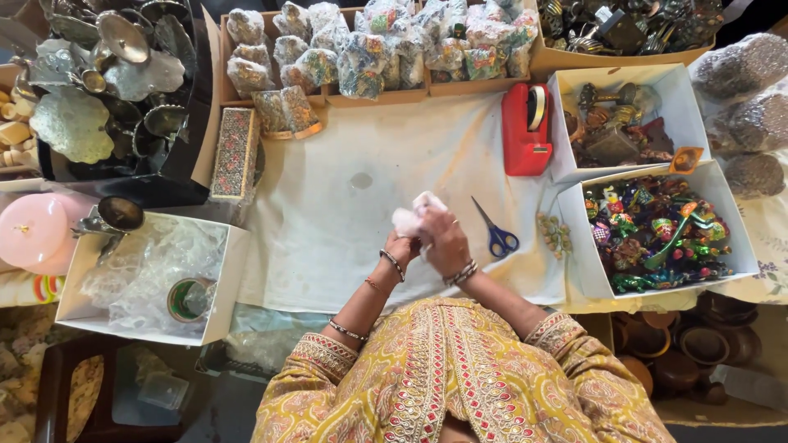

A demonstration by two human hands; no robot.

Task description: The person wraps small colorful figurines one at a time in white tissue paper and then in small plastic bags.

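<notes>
Both my hands meet over the white cloth (345,205) in front of me. My left hand (402,246) and my right hand (443,238) are closed together around a small object in crinkly clear-white wrapping (414,212); what is inside cannot be seen. Blue-handled scissors (497,234) lie just right of my right hand. A red tape dispenser (526,127) stands farther back on the right.
A white box of clear wrapping and a tape roll (152,275) sits at left. White boxes of colourful figurines (657,230) and metal pieces (620,119) stand at right. Cardboard trays of wrapped items (369,49) line the back. Metal ware (107,82) fills the far left.
</notes>
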